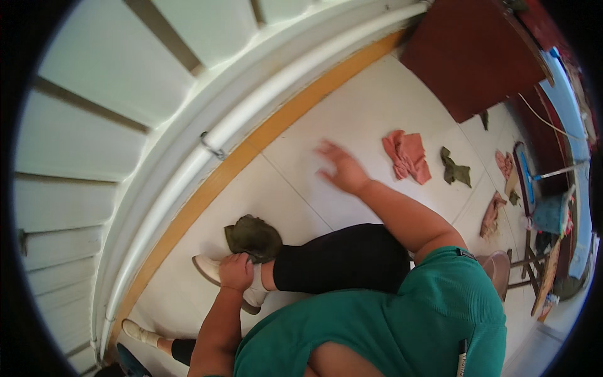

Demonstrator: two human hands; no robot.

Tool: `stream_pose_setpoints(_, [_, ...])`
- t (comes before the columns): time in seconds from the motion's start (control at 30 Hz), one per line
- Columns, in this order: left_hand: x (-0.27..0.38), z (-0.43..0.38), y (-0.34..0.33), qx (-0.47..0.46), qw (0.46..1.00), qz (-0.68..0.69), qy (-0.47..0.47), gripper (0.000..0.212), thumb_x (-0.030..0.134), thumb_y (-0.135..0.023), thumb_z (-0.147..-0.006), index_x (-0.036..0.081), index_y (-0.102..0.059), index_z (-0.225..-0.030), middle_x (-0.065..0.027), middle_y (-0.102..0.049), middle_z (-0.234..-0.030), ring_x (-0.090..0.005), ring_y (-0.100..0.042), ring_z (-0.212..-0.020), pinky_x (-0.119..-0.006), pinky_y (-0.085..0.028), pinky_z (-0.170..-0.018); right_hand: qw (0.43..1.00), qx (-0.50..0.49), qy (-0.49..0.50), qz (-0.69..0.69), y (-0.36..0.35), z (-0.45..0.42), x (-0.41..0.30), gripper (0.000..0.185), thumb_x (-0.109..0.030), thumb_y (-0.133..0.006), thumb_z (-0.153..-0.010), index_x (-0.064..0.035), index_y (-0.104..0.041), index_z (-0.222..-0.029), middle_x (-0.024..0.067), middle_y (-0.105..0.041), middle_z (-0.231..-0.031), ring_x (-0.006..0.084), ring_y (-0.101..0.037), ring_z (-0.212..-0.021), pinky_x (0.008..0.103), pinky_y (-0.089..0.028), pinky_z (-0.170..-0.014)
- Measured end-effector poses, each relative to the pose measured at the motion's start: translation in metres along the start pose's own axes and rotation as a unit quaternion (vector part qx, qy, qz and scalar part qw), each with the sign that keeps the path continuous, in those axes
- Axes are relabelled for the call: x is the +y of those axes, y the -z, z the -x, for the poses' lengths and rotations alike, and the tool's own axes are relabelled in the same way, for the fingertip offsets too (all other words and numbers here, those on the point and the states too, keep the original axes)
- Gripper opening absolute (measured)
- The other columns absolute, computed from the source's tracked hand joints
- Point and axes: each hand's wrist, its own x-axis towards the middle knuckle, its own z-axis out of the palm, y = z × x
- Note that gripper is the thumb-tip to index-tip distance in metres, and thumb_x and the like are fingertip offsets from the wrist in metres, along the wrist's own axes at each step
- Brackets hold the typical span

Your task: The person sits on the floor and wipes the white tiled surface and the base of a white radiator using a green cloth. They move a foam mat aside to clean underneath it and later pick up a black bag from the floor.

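Note:
My left hand (pixel 236 272) is low beside a cream shoe (pixel 208 267) and a white-socked ankle. Its curled fingers grip the lower edge of a bunched dark green cloth (pixel 253 238). My right hand (pixel 343 167) is blurred, reaching out above the pale tiled floor (pixel 301 169) with nothing in it and its fingers apart. The nearest thing to it is a crumpled pink cloth (pixel 407 156) lying on the tiles. Beyond that lies a smaller dark green cloth (pixel 455 168).
A white pipe (pixel 301 77) runs along the wall above a tan baseboard (pixel 294 115). A dark red wooden panel (pixel 476 56) stands at upper right. Farther right are more cloth scraps (pixel 492 215), a flat blue mop (pixel 525 174), a blue bin (pixel 550 216) and a stool (pixel 527 268).

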Motion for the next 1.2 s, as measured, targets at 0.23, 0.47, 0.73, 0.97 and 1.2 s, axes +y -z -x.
stream_pose_setpoints(0.23, [0.001, 0.004, -0.004, 0.007, 1.000, 0.004, 0.000, 0.014, 0.018, -0.059, -0.078, 0.005, -0.058, -0.081, -0.0149, -0.060, -0.074, -0.0358, -0.058, -0.071, -0.047, -0.046, -0.067, 0.708, 0.194, -0.596, 0.326, 0.130, 0.177, 0.196, 0.051, -0.041, -0.060, -0.085, -0.0332, -0.053, -0.135, 0.0095, -0.036, -0.151, 0.0414, -0.031, -0.136, 0.0496, -0.026, -0.112])
stream_pose_setpoints(0.47, [0.006, 0.002, 0.001, 0.047, 0.999, 0.018, -0.003, 0.014, 0.019, -0.060, -0.080, 0.005, -0.057, -0.077, -0.0134, -0.059, -0.071, -0.0347, -0.057, -0.070, -0.046, -0.045, -0.065, 0.765, 0.429, -0.407, 0.255, 0.198, 0.190, 0.201, 0.022, -0.012, -0.059, -0.086, -0.0049, -0.070, -0.104, 0.0157, -0.066, -0.100, 0.0303, -0.064, -0.094, 0.0348, -0.051, -0.083])
stream_pose_setpoints(0.73, [0.006, 0.002, 0.003, 0.007, 1.000, 0.006, 0.007, 0.013, 0.018, -0.061, -0.079, 0.006, -0.056, -0.074, -0.0115, -0.058, -0.070, -0.0328, -0.058, -0.069, -0.045, -0.046, -0.065, 0.938, -0.324, 0.005, -0.122, -0.011, 0.037, -0.016, 0.036, -0.015, -0.047, -0.091, -0.0171, -0.062, -0.123, 0.0125, -0.059, -0.118, 0.0315, -0.053, -0.113, 0.0408, -0.041, -0.100])
stream_pose_setpoints(0.97, [0.005, -0.005, 0.004, 0.021, 0.999, 0.022, -0.009, 0.012, 0.017, -0.063, -0.076, 0.008, -0.056, -0.073, -0.0103, -0.057, -0.069, -0.0318, -0.058, -0.067, -0.044, -0.045, -0.063, 0.921, -0.275, 0.256, 0.099, -0.093, -0.043, -0.026, 0.056, -0.042, -0.058, -0.088, -0.0228, -0.047, -0.139, 0.0067, -0.034, -0.151, 0.0278, -0.027, -0.140, 0.0407, -0.016, -0.118])
stream_pose_setpoints(1.2, [-0.002, 0.000, 0.003, 0.004, 0.999, 0.032, -0.007, 0.012, 0.017, -0.064, -0.075, 0.008, -0.055, -0.073, -0.0101, -0.058, -0.070, -0.0318, -0.058, -0.068, -0.044, -0.045, -0.063, 0.969, -0.055, -0.056, 0.233, -0.003, -0.089, 0.104, 0.047, -0.036, -0.052, -0.092, -0.0179, -0.051, -0.136, 0.0016, -0.043, -0.145, 0.0223, -0.033, -0.139, 0.0538, -0.019, -0.114])
